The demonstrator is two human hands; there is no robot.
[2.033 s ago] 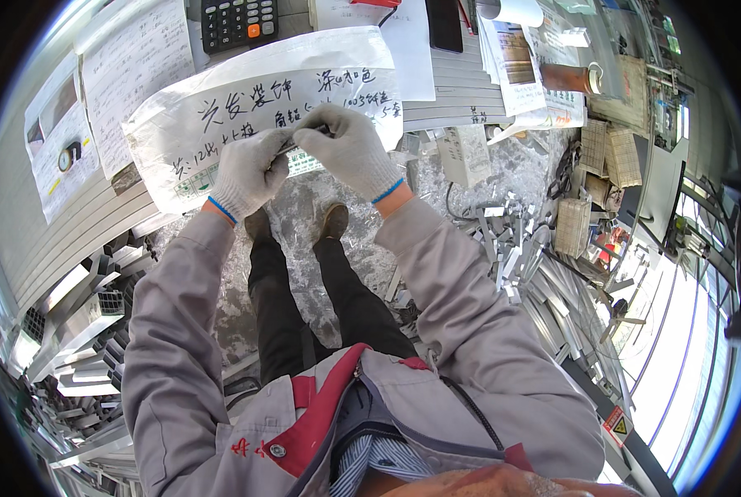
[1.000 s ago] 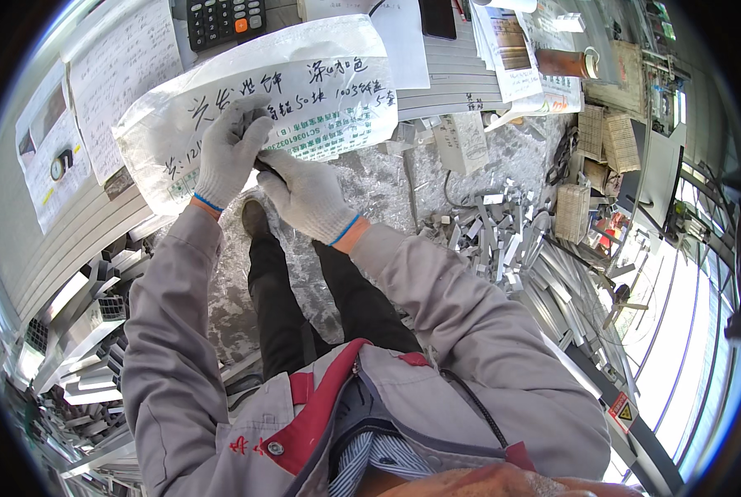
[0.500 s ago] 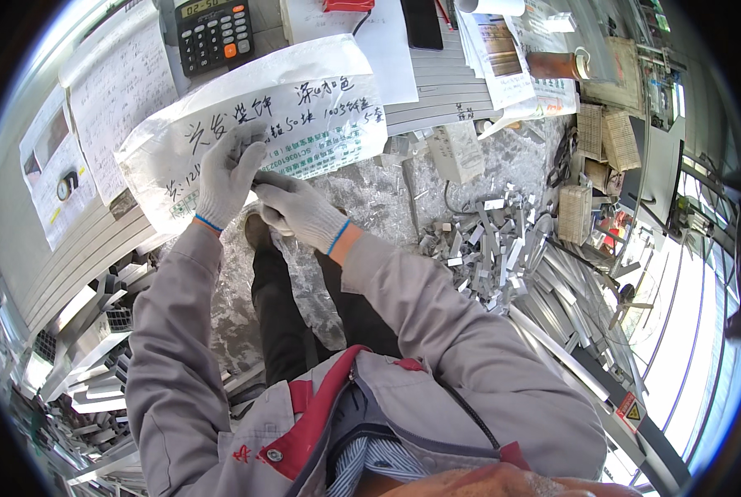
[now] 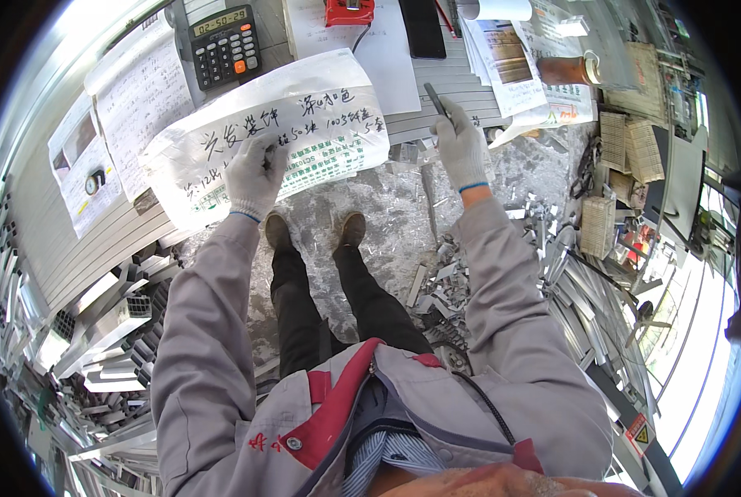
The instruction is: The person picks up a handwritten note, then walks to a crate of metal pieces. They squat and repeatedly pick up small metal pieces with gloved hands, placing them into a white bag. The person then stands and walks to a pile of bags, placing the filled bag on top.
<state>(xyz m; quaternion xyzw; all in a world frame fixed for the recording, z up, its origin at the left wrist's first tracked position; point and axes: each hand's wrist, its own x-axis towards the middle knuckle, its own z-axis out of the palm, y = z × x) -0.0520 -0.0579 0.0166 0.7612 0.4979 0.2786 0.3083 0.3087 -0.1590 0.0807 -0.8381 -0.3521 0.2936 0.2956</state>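
Fingers on the right hand (image 4: 463, 153) are clamped around a dark marker (image 4: 434, 98), while those on the left hand (image 4: 256, 176) are bunched up with something dark at the tips; can't tell if they're gripping anything. Both hands are gloved.

Biggest thing is the slatted grey surface (image 4: 47, 248) along the far side. Next, a big white sheet (image 4: 308, 124) with handwriting on it lies across the near edge and partly overhangs, probably so it's within easy reach. Left hand is over its near part, maybe to steady it. Far left of that are some written pages (image 4: 142, 87), then a calculator (image 4: 224, 50) and a black phone (image 4: 422, 29) farther back, likely parked out of the way. Marker's the smallest: right of the sheet, held by its near end, far end sticking out clear of the glove.
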